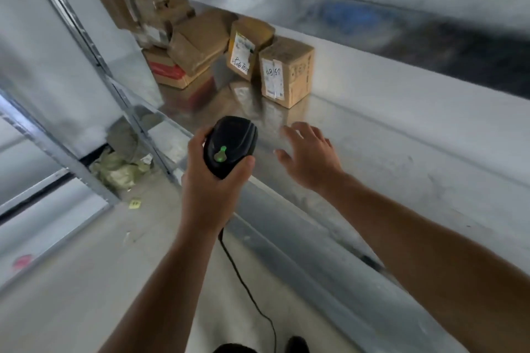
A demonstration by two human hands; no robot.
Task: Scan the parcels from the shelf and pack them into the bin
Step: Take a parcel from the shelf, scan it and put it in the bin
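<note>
Several brown cardboard parcels stand at the back left of a shiny metal shelf (372,152). The nearest parcel (286,71) has a white label with handwritten digits; a second labelled parcel (248,47) leans just behind it. My left hand (212,180) grips a black barcode scanner (229,146) with a green light on top, pointed toward the parcels. My right hand (309,152) hovers over the shelf with fingers spread, a short way in front of the nearest parcel, holding nothing. No bin is in view.
A red-and-brown box (167,71) lies under a stack of parcels at the shelf's left end. The scanner cable (249,292) hangs down toward the floor. Crumpled greenish wrapping (120,169) lies on the floor behind the shelf's upright post (94,46).
</note>
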